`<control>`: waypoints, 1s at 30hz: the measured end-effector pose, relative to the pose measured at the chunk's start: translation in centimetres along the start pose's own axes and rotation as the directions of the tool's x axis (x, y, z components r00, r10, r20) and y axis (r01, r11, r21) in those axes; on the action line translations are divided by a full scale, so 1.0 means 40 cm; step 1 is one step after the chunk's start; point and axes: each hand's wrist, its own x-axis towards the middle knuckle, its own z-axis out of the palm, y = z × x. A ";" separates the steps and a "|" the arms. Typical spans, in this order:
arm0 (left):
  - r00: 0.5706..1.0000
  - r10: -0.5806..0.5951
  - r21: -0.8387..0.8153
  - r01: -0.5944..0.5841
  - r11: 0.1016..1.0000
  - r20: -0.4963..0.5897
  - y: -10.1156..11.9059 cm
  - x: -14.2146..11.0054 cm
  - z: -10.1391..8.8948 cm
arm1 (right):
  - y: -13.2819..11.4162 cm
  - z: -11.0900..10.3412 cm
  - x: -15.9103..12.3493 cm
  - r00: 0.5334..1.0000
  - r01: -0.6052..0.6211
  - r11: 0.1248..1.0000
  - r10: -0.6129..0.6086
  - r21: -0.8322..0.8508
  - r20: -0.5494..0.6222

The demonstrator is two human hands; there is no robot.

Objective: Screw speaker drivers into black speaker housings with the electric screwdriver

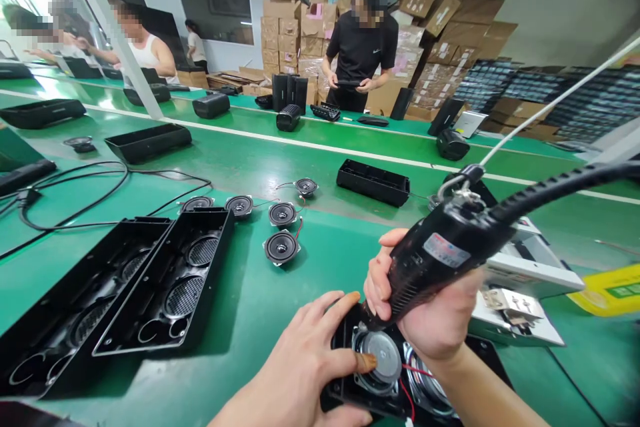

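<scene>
My right hand [440, 320] is wrapped round a black electric screwdriver [425, 267], tilted with its tip down at the rim of a round speaker [386, 355]. A cord and a white hanging line run from its top. The speaker lies magnet up in a black speaker housing [493, 355], partly hidden under my hands. Beside it sits a second speaker [425, 390], with red wires [407, 397] between them. My left hand [300, 360] grips the housing's end, one finger pressing the first speaker's magnet. The screwdriver's tip is mostly hidden.
Two open black housings [165, 293] lie at left. Several loose speakers [281, 247] lie ahead, near another housing [373, 181]. At right stand a white device [520, 320] and a yellow package [613, 290]. Across the green conveyor [240, 147], a person [363, 47] holds a dark part.
</scene>
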 end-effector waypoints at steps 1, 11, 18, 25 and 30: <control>1.000 0.023 0.020 -0.022 1.000 -0.012 -0.010 0.000 0.008 | 0.002 -0.006 -0.004 1.000 -0.012 1.000 0.011 0.015 0.022; 0.985 0.148 0.132 -0.136 0.982 -0.085 -0.056 -0.005 0.046 | 0.010 -0.010 -0.023 0.999 -0.027 0.997 0.025 0.074 0.021; 0.999 0.054 0.036 -0.054 0.998 -0.007 -0.019 -0.005 0.017 | -0.020 -0.017 -0.013 1.000 0.001 1.000 -0.001 0.015 0.004; 0.996 -0.079 -0.061 0.082 0.995 0.046 0.040 -0.008 -0.029 | -0.040 0.024 -0.003 0.993 0.030 0.999 -0.031 -0.013 -0.114; 0.995 -0.093 -0.074 0.095 0.993 0.034 0.042 -0.016 -0.029 | -0.047 0.018 -0.006 0.995 0.035 0.998 -0.039 -0.049 -0.096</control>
